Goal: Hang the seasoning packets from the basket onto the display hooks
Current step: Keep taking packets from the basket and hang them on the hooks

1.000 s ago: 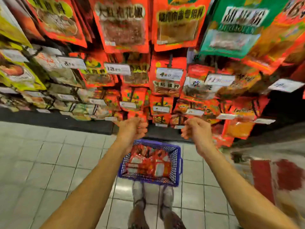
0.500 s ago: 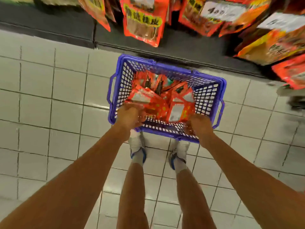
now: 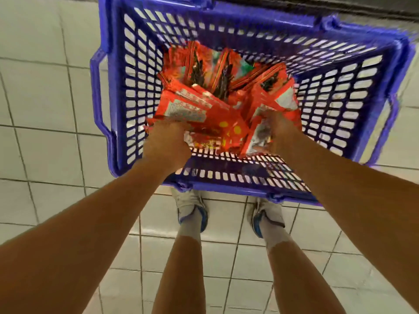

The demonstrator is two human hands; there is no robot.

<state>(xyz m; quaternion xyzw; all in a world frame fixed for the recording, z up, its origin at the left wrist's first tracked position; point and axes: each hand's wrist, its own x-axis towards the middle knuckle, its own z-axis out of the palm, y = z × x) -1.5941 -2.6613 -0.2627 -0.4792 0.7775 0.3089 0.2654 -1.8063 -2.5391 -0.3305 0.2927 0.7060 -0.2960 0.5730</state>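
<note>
A blue plastic basket (image 3: 127, 91) stands on the tiled floor right below me, holding a pile of red and orange seasoning packets (image 3: 204, 114). Both my hands are down inside it at the near side. My left hand (image 3: 166, 143) grips the near edge of a bundle of packets, fingers curled under them. My right hand (image 3: 281, 130) holds a packet with a silver back (image 3: 260, 134) at the right of the pile; its fingertips are hidden by the packets. The display hooks are out of view.
The dark base of the display shelf (image 3: 340, 5) runs along the top edge behind the basket. My two feet in white and blue shoes (image 3: 192, 209) stand just in front of the basket's near wall. Pale floor tiles (image 3: 45, 109) surround it.
My view has dropped from the hanging display to straight down into the basket. Both hands went from the hooks down into the basket and took hold of packets.
</note>
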